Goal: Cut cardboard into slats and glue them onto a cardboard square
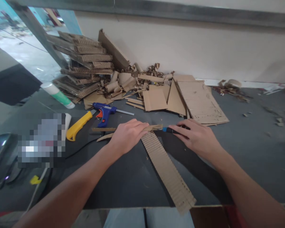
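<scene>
A long strip of corrugated cardboard (167, 169) lies on the dark table (251, 152), running from between my hands toward the near edge. My left hand (127, 135) presses down on the strip's far end, fingers curled over it. My right hand (196, 136) grips a blue-and-black cutter (169, 129) whose tip meets the cardboard beside the left hand. Narrow cardboard offcuts (104, 129) stick out to the left of my left hand.
A blue glue gun (105, 111) and a yellow-handled tool (79, 125) lie left of the hands. A white-and-green tube (57, 94) sits farther left. Stacked corrugated sheets (85, 63) and scraps (137, 82) pile against the wall; a perforated sheet (201, 101) lies behind my right hand.
</scene>
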